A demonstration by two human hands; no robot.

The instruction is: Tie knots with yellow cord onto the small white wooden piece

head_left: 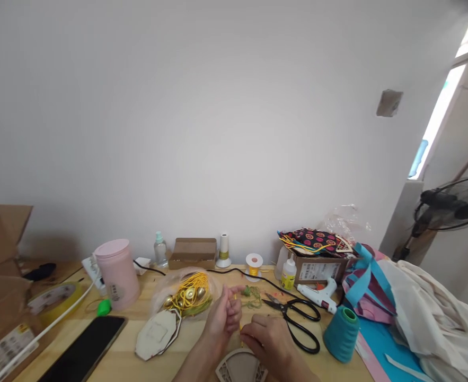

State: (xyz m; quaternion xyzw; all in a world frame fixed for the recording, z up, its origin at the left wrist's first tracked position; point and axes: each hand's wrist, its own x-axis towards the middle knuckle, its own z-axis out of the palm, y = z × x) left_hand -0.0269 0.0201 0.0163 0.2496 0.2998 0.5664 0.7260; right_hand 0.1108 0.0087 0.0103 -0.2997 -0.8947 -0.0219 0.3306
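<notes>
My left hand (222, 317) is raised over the table with most fingers curled and one finger stretched out to the right. A bit of yellow cord (240, 324) runs between it and my right hand (268, 337), which is closed in a pinch on the cord's lower part. Below both hands lies a fan-shaped piece (242, 366) with openwork corners, partly cut off by the frame's bottom edge. Left of my hands, a clear bag (158, 292) holds yellow cords (196, 284) and gold bells (189, 293). Pale octagonal panels (156, 334) lie in front of it.
Black-handled scissors (293, 313), a green thread cone (341, 334), a glue gun (321, 294) and a glue bottle (288, 274) stand or lie to the right. A yellow thread spool (253, 265) is behind. A phone (85, 350), pink canister (118, 276) and open carton (3, 297) are left.
</notes>
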